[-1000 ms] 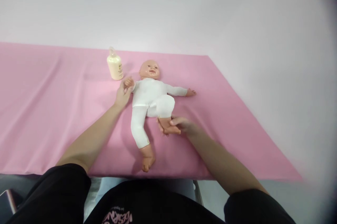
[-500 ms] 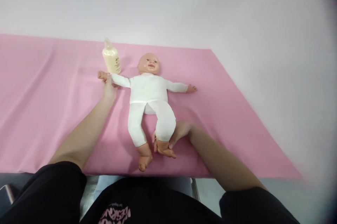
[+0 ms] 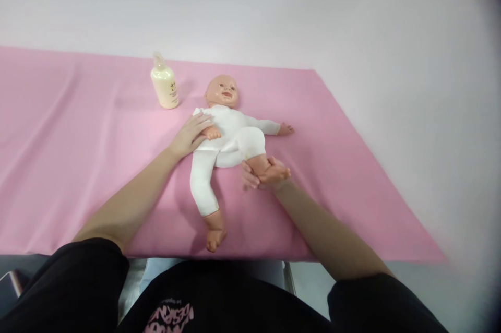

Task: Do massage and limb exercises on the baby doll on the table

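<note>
A baby doll with a soft white body lies on its back on the pink cover, head away from me. My left hand is closed around the doll's arm on the left, which is bent so that its small hand rests over the belly. Lower on the right, my right hand wraps the ankle of the doll's bent leg from beneath, with the foot lying over my palm. The other leg stretches toward me, and the far arm reaches out to the right.
A pale yellow pump bottle stands upright left of the doll's head. The pink cover spans the table up to a white wall. Part of a phone-like object shows at the lower left.
My left hand has brought the doll's outstretched arm inward across its body. My right hand has raised the held leg up and rightward, bending it toward the belly.
</note>
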{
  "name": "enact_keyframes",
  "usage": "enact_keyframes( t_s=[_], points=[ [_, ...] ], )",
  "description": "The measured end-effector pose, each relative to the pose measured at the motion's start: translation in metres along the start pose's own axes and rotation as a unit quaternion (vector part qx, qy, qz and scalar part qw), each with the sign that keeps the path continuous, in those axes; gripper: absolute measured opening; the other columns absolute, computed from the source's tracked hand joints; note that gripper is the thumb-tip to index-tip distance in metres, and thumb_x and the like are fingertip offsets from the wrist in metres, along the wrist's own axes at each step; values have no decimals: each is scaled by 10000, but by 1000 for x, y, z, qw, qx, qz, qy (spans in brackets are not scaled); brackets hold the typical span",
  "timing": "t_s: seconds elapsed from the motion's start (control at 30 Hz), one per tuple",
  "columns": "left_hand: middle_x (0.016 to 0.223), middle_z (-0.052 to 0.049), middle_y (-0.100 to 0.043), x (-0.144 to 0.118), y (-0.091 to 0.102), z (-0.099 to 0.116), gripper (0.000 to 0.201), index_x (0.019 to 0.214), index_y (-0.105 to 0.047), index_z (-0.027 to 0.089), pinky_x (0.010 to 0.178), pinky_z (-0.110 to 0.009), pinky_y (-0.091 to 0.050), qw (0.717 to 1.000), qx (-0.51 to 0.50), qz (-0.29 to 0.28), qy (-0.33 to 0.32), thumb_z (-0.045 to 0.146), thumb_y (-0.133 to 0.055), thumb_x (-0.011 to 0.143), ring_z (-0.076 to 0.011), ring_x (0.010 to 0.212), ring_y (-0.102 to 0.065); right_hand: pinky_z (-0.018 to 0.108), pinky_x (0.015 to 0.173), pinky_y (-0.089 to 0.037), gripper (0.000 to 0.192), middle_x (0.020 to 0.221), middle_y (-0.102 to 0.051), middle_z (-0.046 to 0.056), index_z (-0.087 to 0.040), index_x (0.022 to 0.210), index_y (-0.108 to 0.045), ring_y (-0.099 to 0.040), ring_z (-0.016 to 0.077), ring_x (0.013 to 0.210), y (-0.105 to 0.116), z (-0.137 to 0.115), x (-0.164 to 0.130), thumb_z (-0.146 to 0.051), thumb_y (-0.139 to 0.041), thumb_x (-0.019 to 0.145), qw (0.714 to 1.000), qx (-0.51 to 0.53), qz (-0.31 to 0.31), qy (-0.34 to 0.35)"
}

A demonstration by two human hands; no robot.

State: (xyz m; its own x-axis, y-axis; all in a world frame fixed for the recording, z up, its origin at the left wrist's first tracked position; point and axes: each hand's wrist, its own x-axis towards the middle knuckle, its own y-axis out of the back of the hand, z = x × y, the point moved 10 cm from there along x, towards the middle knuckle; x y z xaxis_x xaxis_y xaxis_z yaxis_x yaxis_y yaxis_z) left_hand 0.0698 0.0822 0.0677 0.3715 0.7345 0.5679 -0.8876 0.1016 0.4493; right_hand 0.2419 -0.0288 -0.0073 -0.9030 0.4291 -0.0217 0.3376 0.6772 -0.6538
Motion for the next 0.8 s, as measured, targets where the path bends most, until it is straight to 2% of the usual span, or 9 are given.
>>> enact_keyframes(
  t_s=[0.07,0.17,0.3,0.4,0.5,0.6,0.67,0.73,0.8],
  points=[
    [1391,-123,-644,1,-5,1,446,1162,-719,259,1258,-615,-232,999,36,-24,-27,590,-699,863,-364,1455,-450,394,816,-575,520,654,-533,-45,-222,873,-524,-558,144,630,4,-11,2,-724,-621,779,997,52,58,19],
    [1405,-120,-633,2,-11,0,386,1170,-719,273,1253,-621,-242,994,82,-46,-49,557,-620,928,-343,1464,-436,347,776,-567,416,686,-526,-27,-216,892,-520,-561,156,676,8,-17,2,-628,-558,854,988,80,134,21],
    [1390,-118,-641,1,-12,1,396,1162,-715,262,1255,-616,-242,995,75,-47,-41,563,-629,921,-342,1456,-442,359,791,-567,412,735,-562,1,-189,939,-544,-590,169,716,14,-15,3,-596,-502,894,984,71,163,24],
    [1335,-129,-660,0,-1,-2,477,1172,-694,238,1254,-593,-266,1000,0,11,4,571,-745,835,-353,1392,-505,376,830,-569,416,785,-614,21,-180,939,-557,-630,177,760,12,-13,5,-590,-553,867,990,62,118,35],
    [1291,-128,-652,-6,25,-22,568,1192,-646,217,1219,-536,-358,981,-99,149,77,569,-812,777,-345,1351,-542,387,866,-575,481,848,-681,55,-164,935,-591,-687,199,820,1,-9,3,-615,-659,784,998,38,44,37],
    [1390,-99,-575,-16,54,-47,601,1256,-567,253,1181,-455,-428,936,-173,288,108,568,-800,800,-306,1413,-491,376,857,-581,556,880,-737,90,-149,925,-627,-733,224,841,-21,1,-1,-610,-793,661,999,-20,-43,-14],
    [1486,-79,-505,-22,67,-65,598,1324,-497,292,1150,-423,-466,907,-207,345,122,541,-767,852,-271,1423,-480,387,832,-590,574,915,-767,125,-137,951,-643,-753,252,858,-39,11,-4,-558,-854,622,990,-59,-102,-80],
    [1515,-73,-481,-29,77,-85,524,1355,-454,297,1105,-401,-504,872,-243,391,164,482,-701,931,-242,1381,-515,435,840,-596,560,977,-782,159,-127,1018,-640,-762,290,930,-58,19,-7,-483,-872,653,969,-92,-165,-156],
    [1470,-69,-524,-40,79,-106,394,1338,-460,284,1060,-397,-535,824,-289,431,227,424,-613,1003,-225,1319,-565,473,890,-587,519,1014,-787,152,-135,1060,-612,-755,302,1015,-76,26,-11,-366,-883,682,939,-133,-229,-221]
  ],
)
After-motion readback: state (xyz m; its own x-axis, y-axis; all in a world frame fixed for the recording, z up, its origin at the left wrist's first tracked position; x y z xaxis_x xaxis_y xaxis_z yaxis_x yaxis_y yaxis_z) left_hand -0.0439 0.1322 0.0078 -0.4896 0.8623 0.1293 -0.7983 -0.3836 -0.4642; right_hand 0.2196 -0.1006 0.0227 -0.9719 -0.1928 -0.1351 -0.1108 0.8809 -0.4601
